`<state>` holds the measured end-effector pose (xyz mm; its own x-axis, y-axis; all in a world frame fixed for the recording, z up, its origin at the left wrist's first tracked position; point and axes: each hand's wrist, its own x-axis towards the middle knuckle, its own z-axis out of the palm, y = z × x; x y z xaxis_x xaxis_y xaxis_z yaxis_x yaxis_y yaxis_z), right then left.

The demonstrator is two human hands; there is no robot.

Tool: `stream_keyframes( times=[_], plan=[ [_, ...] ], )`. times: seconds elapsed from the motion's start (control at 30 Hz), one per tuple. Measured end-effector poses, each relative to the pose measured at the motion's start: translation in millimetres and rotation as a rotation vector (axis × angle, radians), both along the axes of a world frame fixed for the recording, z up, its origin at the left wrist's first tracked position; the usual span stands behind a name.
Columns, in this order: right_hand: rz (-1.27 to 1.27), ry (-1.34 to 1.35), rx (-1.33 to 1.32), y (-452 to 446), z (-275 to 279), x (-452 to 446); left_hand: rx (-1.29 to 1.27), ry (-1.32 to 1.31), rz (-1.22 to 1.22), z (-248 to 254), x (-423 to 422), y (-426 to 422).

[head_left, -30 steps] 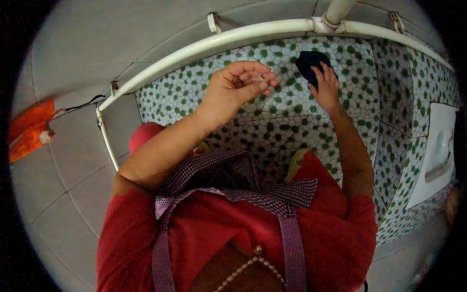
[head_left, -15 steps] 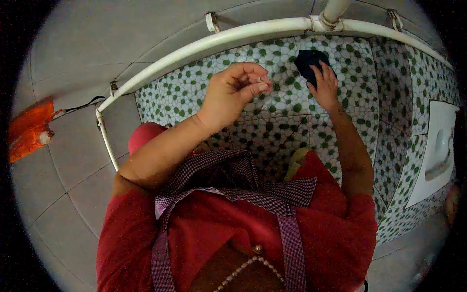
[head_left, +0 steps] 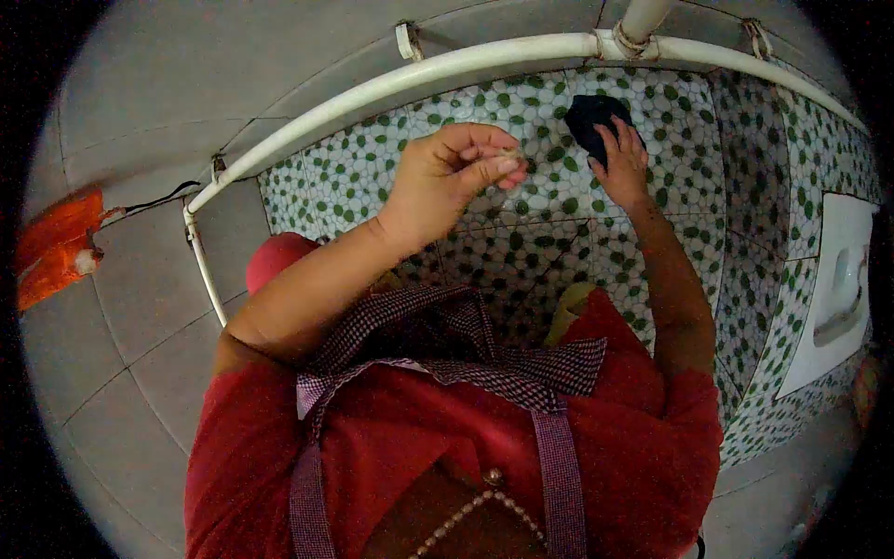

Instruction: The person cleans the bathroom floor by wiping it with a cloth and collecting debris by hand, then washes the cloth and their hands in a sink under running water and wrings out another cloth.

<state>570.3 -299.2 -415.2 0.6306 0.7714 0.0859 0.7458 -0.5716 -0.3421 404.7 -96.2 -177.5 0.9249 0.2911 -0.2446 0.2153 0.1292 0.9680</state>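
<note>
My left hand (head_left: 447, 172) is raised above the tiled floor, thumb and fingertips pinched together. Something small and pale seems to show at the fingertips, too small to name. A dark, bunched cloth (head_left: 589, 123) lies on the green-and-white pebble-patterned tiles (head_left: 531, 200). My right hand (head_left: 624, 168) rests on the cloth's near right side, its fingers spread over the edge and the thumb apart.
A curved white pipe (head_left: 372, 90) runs across the far side, with an upright pipe (head_left: 644, 19) joining it. An orange item (head_left: 60, 247) hangs at the left by grey tiles. A white squat toilet (head_left: 833, 298) is set at the right.
The fingertips of my left hand have shifted slightly against each other. My right hand and the dark cloth stay in place.
</note>
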Motion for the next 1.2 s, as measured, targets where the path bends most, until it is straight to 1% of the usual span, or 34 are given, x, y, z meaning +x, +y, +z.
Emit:
stream_keyframes(
  times=[0.1,0.17,0.3,0.5,0.6,0.67,0.7,0.77,0.83,0.9,0.97,1.0,1.1,1.13,1.17,1.2],
  plan=[
    [-0.004,0.012,-0.028,-0.5,1.2,-0.3,-0.090,0.092,-0.007,1.6,-0.2,1.1],
    [-0.010,0.026,-0.068,0.6,4.4,0.1,-0.234,0.125,0.019,2.5,1.6,2.5],
    [0.002,-0.020,-0.005,-2.2,-6.4,-0.3,-0.488,0.163,0.052,-2.0,2.6,8.7],
    [-0.008,0.041,-0.013,-0.6,0.6,-0.3,-0.616,0.196,0.138,2.8,5.3,8.2],
    [-0.015,-0.003,0.001,-0.8,-6.4,-0.2,-0.587,0.178,0.076,0.0,3.1,11.7],
    [-0.016,-0.042,0.047,1.4,-4.4,-2.7,-0.589,0.179,0.100,-1.4,2.6,12.6],
    [0.003,-0.039,-0.015,4.5,0.7,-8.5,-0.592,0.179,0.110,-1.8,2.2,12.5],
    [0.014,-0.043,-0.153,11.5,17.7,-23.9,-0.516,0.158,0.155,-3.8,2.1,10.9],
    [0.187,0.066,-0.195,18.2,19.8,-38.3,-0.445,0.161,0.162,-7.5,1.9,11.2],
    [0.368,0.137,-0.052,13.0,17.5,-50.9,-0.354,0.183,0.149,-10.1,-0.6,15.0],
    [0.412,0.201,0.007,7.2,13.4,-48.6,-0.298,0.140,0.108,-10.2,3.8,9.6],
    [0.378,0.289,0.022,9.3,13.6,-39.3,-0.262,0.118,0.097,-10.3,5.5,11.6],
    [0.094,0.133,0.291,-8.2,2.5,19.4,-0.171,0.106,0.079,-13.3,9.4,10.7],
    [-0.062,0.039,0.248,-16.2,32.6,36.2,-0.133,0.106,0.069,4.3,3.6,8.4],
    [-0.215,-0.047,0.197,-18.8,49.0,55.1,-0.155,0.103,0.069,8.6,1.1,13.7],
    [-0.264,-0.111,0.138,-25.5,41.9,79.5,-0.173,0.105,0.070,7.3,0.5,16.4]
  ],
)
